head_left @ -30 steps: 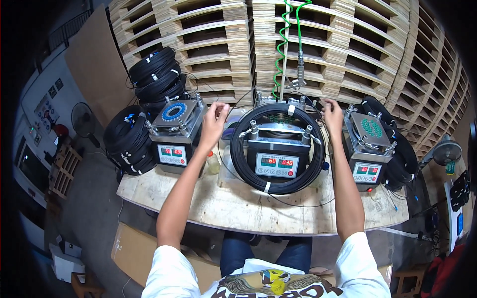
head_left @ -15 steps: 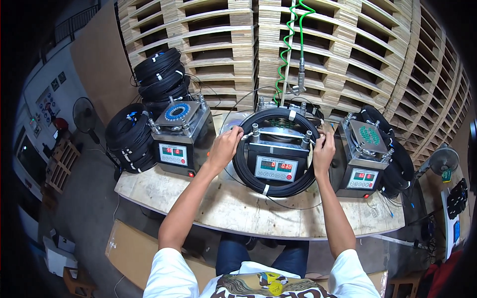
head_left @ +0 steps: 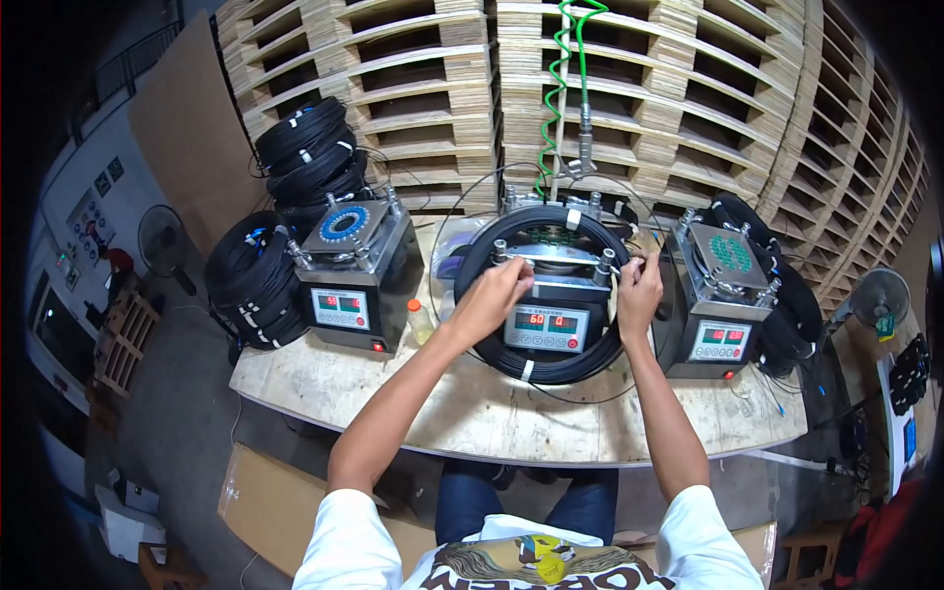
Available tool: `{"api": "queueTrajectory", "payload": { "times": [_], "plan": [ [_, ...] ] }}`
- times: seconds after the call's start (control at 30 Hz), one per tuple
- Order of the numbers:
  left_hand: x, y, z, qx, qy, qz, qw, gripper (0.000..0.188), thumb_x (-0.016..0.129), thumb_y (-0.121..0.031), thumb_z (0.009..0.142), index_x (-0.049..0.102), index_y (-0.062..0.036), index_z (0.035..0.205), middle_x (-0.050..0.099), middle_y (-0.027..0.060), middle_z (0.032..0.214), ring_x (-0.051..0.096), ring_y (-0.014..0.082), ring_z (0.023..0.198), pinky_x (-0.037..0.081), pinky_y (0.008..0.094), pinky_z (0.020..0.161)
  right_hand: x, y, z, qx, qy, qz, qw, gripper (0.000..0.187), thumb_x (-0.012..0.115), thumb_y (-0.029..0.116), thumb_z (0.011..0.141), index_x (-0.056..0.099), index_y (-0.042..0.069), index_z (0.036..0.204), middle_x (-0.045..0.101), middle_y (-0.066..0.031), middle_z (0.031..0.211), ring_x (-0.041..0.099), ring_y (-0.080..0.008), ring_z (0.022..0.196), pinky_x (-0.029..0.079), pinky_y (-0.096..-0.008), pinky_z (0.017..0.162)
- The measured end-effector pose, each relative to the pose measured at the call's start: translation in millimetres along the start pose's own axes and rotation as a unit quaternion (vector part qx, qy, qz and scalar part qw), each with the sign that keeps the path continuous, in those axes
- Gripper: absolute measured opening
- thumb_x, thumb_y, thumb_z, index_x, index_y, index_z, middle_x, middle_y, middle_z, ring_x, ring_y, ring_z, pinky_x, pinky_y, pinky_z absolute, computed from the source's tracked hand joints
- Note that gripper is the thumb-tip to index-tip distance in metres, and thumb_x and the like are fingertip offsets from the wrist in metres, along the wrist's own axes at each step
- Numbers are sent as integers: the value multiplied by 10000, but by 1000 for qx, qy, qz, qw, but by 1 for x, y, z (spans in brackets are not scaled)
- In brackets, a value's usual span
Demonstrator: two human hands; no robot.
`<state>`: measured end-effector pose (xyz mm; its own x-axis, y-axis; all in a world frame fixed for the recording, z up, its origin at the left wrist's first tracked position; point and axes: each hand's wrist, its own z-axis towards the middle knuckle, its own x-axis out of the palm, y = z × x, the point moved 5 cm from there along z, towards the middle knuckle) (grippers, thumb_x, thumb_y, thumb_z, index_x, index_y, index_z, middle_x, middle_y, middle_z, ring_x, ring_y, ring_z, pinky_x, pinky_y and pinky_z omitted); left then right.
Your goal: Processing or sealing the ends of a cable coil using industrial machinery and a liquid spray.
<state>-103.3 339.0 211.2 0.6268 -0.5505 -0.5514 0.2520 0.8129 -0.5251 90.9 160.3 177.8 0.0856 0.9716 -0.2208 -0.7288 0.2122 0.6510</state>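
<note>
Both hands, left (head_left: 489, 296) and right (head_left: 639, 291), grip the black cable coil (head_left: 547, 366) between two flanking winding machines (head_left: 351, 280).

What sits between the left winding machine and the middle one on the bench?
A small yellow bottle with an orange cap, standing on the wooden bench in the head view.

Factory workshop: stacked wooden pallets (head_left: 629, 108), bench-top winding machines (head_left: 349, 265), cable coils (head_left: 261, 280).

Three winding machines (head_left: 356, 270) (head_left: 554, 315) (head_left: 723, 300), two floor fans (head_left: 162, 241) (head_left: 878, 295), one coiled green hose (head_left: 556, 93), two hands (head_left: 492, 295) (head_left: 639, 290)
</note>
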Motion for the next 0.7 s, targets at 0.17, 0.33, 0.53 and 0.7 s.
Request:
{"api": "queueTrajectory", "payload": {
  "times": [0.17, 0.33, 0.53, 0.7],
  "plan": [
    [-10, -3, 16, 56, -105, 214, 970, 204, 718, -176, 849, 594, -20, 893, 598, 132, 850, 583, 326, 818, 446, 412, 736, -15, 20, -9, 7, 67, -28, 997, 221, 623, 206, 941, 542, 3, 912, 633, -190, 801, 623, -394, 738, 459, -468, 644],
    [-20, 5, 19, 5, -171, 298, 939, 619, 771, -431, 785, 552, -65, 1233, 508, 150, 1174, 501, 330, 1047, 370, 465, 960, -14, 23, -13, 12, 65, 65, 996, 152, 565, 124, 969, 497, -11, 982, 630, -221, 866, 614, -431, 808, 456, -480, 702],
    [-12, 31, 8, -42, -105, 179, 977, 829, 763, -511, 778, 435, -119, 1429, 443, 188, 1361, 480, 409, 1236, 417, 491, 1011, -23, 18, -19, -64, 75, 60, 993, 350, 672, 85, 825, 523, 25, 1136, 483, -128, 996, 481, -298, 995, 386, -416, 871],
    [-11, 31, 6, -66, -111, 173, 976, 842, 769, -529, 762, 437, -169, 1446, 472, 186, 1356, 542, 408, 1182, 469, 479, 951, -28, 26, -18, 17, 123, 13, 992, 208, 703, 111, 852, 574, 4, 976, 542, -111, 811, 550, -279, 775, 447, -392, 766]
  ]
}}
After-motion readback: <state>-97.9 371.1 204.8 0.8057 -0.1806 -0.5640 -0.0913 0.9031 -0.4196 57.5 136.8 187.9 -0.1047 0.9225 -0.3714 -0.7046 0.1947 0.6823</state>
